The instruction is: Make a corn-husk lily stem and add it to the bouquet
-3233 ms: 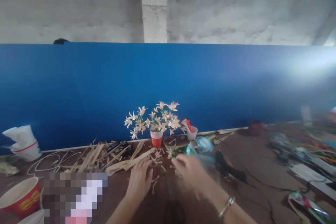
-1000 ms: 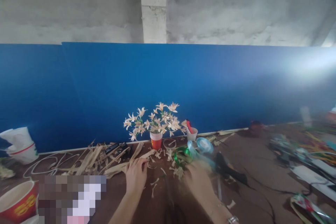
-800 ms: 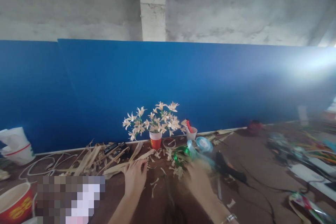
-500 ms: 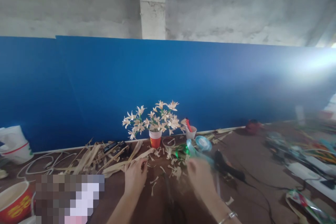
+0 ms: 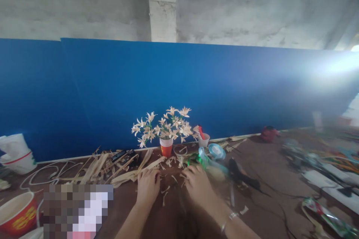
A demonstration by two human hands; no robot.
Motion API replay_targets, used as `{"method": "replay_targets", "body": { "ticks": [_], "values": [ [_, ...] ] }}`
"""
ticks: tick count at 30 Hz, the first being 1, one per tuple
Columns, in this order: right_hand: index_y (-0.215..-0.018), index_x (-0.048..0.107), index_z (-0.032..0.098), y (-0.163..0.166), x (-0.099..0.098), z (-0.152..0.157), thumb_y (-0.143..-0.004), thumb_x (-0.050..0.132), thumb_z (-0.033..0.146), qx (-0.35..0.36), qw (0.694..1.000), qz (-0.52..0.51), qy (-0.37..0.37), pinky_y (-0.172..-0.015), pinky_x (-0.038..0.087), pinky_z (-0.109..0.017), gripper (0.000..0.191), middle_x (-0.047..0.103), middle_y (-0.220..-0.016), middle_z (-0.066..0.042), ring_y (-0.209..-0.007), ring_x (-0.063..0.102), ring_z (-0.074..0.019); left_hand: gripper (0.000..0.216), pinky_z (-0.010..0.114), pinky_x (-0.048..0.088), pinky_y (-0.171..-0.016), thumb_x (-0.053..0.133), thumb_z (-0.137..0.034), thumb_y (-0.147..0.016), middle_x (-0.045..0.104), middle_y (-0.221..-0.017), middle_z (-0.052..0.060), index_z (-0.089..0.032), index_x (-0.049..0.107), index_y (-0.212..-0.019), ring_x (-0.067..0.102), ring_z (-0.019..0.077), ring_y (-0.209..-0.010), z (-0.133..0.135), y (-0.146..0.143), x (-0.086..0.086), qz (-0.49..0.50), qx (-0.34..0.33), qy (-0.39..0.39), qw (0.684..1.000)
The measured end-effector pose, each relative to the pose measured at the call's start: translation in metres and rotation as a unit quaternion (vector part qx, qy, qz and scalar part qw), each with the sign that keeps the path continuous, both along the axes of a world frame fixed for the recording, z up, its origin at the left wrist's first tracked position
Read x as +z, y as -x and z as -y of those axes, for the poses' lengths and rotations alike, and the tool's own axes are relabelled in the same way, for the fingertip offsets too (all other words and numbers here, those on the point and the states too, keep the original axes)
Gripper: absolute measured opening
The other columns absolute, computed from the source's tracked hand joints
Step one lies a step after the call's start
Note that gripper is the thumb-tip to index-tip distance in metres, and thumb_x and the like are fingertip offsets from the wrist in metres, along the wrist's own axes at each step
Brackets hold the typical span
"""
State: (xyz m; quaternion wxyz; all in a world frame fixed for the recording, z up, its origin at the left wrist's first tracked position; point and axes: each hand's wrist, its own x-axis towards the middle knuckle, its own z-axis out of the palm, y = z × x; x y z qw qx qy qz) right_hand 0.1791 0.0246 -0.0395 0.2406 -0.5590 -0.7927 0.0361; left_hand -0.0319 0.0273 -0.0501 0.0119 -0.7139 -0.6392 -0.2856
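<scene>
1. Lying between the two grips: thin pale offcuts (image 5: 165, 189), loose on the bench (image 5: 123, 201). Long axes mixed; the longer pair slants away or runs fore-and-aft, just beside the left hand (image 5: 148, 185) – that hand is nearer to them than the right hand (image 5: 198, 185).
2. Left grip: palm down, fingers slightly bent, tips at the near-right part of a husk strip (image 5: 126, 177). Strip runs from the left to beyond the fingertips. Whether anything is pinched, cannot tell.
3. Right grip: palm down, fingers loosely bent and a little apart, tips among scraps. Green ribbon (image 5: 204, 163) just beyond it; contact unclear. Nothing visibly held – undersides hidden.
4. Beyond the gap between hands: red cup (image 5: 166, 149) with cream flowers (image 5: 186, 130).
5. Beyond and right of the right grip: blue roll (image 5: 217, 151); farther right, a blurred dark tool (image 5: 243, 177).
</scene>
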Motion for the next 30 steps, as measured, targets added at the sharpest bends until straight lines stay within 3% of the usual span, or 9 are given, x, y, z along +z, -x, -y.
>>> {"method": "replay_targets", "body": {
  "ticks": [4,9,13,17,21,24,26,30],
  "values": [
    [-0.091,0.068,0.016,0.01,-0.006,-0.013,-0.076,0.047,0.015,-0.008,0.997,-0.057,0.045,-0.086,0.039,-0.037,0.025,0.064,-0.095,-0.011,-0.095,0.053,-0.0256,0.017,0.038,0.038,-0.079,0.05,-0.021,-0.076,0.067,-0.09,0.005,-0.022,0.067,-0.078,0.056,0.0254,-0.092,0.002,0.0,0.003,0.022,0.012,-0.024,0.999],
    [-0.108,0.061,0.018,0.007,-0.002,-0.013,-0.081,0.039,0.015,-0.018,0.984,-0.175,0.027,-0.092,0.041,-0.035,0.035,0.061,-0.112,-0.009,-0.105,0.054,-0.0207,0.021,0.039,0.041,-0.08,0.049,-0.027,-0.078,0.068,-0.084,0.006,-0.022,0.069,-0.078,0.058,0.0248,-0.086,-0.001,-0.006,0.007,0.158,-0.037,-0.033,0.986],
    [-0.108,0.062,0.021,0.01,0.006,0.007,-0.081,0.044,0.019,0.077,0.945,-0.316,0.03,-0.091,0.044,-0.035,0.032,0.06,-0.114,-0.007,-0.107,0.054,-0.02,0.026,0.033,0.045,-0.074,0.054,-0.034,-0.075,0.07,-0.087,0.008,-0.018,0.07,-0.088,0.061,0.0225,-0.081,-0.002,-0.022,0.012,0.377,-0.097,0.055,0.92],
    [-0.111,0.06,0.021,0.017,0.008,0.024,-0.08,0.043,0.011,0.158,0.956,-0.245,-0.021,-0.092,0.043,-0.035,0.036,0.06,-0.112,-0.009,-0.105,0.054,-0.0196,0.034,0.029,0.047,-0.067,0.064,-0.04,-0.066,0.069,-0.078,0.007,-0.013,0.067,-0.087,0.061,0.0186,-0.071,0.001,-0.037,0.014,0.537,-0.105,0.115,0.829],
    [-0.117,0.055,0.019,0.019,0.006,0.032,-0.077,0.042,0.005,0.178,0.974,-0.132,-0.048,-0.092,0.042,-0.036,0.044,0.059,-0.113,-0.01,-0.105,0.053,-0.02,0.029,0.023,0.043,-0.058,0.071,-0.039,-0.058,0.061,-0.061,0.0,-0.014,0.062,-0.071,0.056,0.0126,-0.058,0.006,-0.042,0.013,0.592,-0.08,0.113,0.794],
    [-0.114,0.056,0.02,0.018,0.003,0.031,-0.074,0.043,0.004,0.151,0.985,-0.074,-0.04,-0.091,0.041,-0.038,0.045,0.057,-0.115,-0.009,-0.104,0.051,-0.022,0.029,0.023,0.043,-0.054,0.069,-0.04,-0.06,0.06,-0.059,-0.001,-0.014,0.061,-0.071,0.056,0.0127,-0.054,0.009,-0.042,0.016,0.615,-0.078,0.138,0.772],
    [-0.105,0.06,0.021,0.016,-0.001,0.027,-0.072,0.044,0.004,0.103,0.992,-0.069,-0.038,-0.089,0.04,-0.04,0.041,0.056,-0.116,-0.008,-0.105,0.05,-0.0237,0.027,0.025,0.044,-0.057,0.065,-0.039,-0.065,0.063,-0.066,0.002,-0.014,0.062,-0.077,0.058,0.0153,-0.06,0.012,-0.04,0.021,0.6,-0.095,0.115,0.786],
    [-0.086,0.061,0.02,0.009,-0.007,0.018,-0.071,0.048,0.008,0.016,0.985,-0.162,-0.059,-0.087,0.04,-0.041,0.023,0.057,-0.108,-0.01,-0.103,0.05,-0.0254,0.015,0.029,0.045,-0.071,0.058,-0.029,-0.071,0.065,-0.084,0.006,-0.017,0.063,-0.078,0.058,0.0205,-0.083,0.017,-0.036,0.031,0.475,-0.116,-0.016,0.872]
  ]
}}
